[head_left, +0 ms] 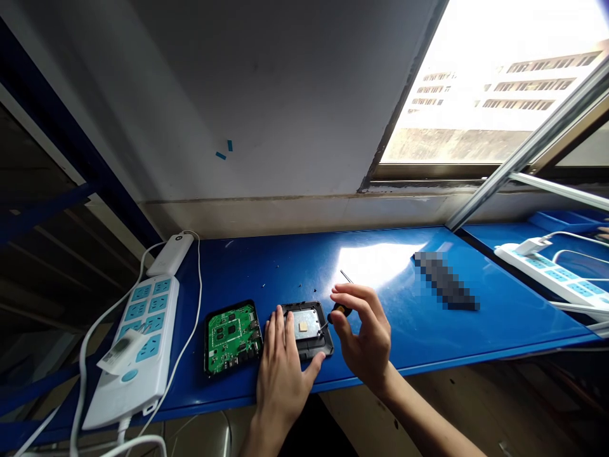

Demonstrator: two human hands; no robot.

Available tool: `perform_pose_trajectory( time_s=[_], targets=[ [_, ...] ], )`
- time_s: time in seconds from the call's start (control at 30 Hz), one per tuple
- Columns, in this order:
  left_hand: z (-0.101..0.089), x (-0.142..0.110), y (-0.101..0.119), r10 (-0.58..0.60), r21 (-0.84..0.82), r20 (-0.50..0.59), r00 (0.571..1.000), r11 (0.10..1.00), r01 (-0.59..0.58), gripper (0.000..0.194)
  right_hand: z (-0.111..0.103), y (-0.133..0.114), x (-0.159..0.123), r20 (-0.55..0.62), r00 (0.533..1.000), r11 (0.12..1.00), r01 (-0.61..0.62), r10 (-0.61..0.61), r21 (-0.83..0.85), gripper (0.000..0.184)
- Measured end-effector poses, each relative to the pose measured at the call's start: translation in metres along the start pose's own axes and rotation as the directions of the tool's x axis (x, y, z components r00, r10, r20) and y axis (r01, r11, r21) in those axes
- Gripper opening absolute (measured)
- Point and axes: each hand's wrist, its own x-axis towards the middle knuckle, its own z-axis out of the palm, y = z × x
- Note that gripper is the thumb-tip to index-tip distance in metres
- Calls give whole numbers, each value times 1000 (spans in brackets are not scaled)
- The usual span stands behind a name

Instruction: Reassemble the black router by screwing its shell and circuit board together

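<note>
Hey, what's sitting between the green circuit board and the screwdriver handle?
In the head view, there's the left hand and, partly under it, a black cover with a metal plate in it.

Tabletop (228, 260) glossy blue; plate (309, 322) metal, w/ dull sheen

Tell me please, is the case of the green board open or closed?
Open: the green board lies uncovered in its black shell.

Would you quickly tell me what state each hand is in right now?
Left hand: open, resting on the black casing half.
Right hand: closed on a screwdriver, its tip at the metal plate.
</note>
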Motion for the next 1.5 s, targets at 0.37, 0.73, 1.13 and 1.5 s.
perform_pose_trajectory(
  time_s=[0.37, 0.73, 1.13, 1.5],
  targets=[
    [-3, 2, 2, -14, -4, 32, 999, 1000, 14, 81, 1, 2, 0, 27, 1000, 1000, 4, -3, -28, 33],
    [-3, 0, 2, -26, 15, 45, 999, 1000, 25, 80, -4, 29, 5, -133, 986, 993, -85, 95, 84, 38],
    [-7, 1, 3, 75, 80, 25, 997, 994, -77, 75, 20, 75, -2, -168, 877, 883, -412, 451, 223, 19],
    [-5, 3, 4, 38, 65, 25, 999, 997, -40, 75, 1, 74, -8, -145, 979, 989, -146, 141, -29, 18]
  ],
)
